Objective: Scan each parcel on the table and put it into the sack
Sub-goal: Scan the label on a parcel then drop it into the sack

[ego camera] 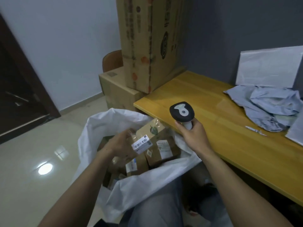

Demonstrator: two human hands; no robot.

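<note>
Head view: the left hand (122,143) grips a brown parcel (147,133) with a barcode label, holding it over the open white sack (114,122). The sack stands on the floor beside the counter (205,99) and has more boxes (164,151) inside. The right hand (191,136) clasps the scanner (182,113) by its handle, above the counter's edge. Crumpled grey mailers (270,108) lie on the counter.

Sack (127,182) on floor, left of table (205,99), parcels (165,151) inside. Left hand (121,143) holds parcel (144,140) over sack; right hand (193,135) w/ scanner (182,112) at table's left edge. Crumpled bags (268,107) on table, right; cartons (147,43) beyond sack.
</note>
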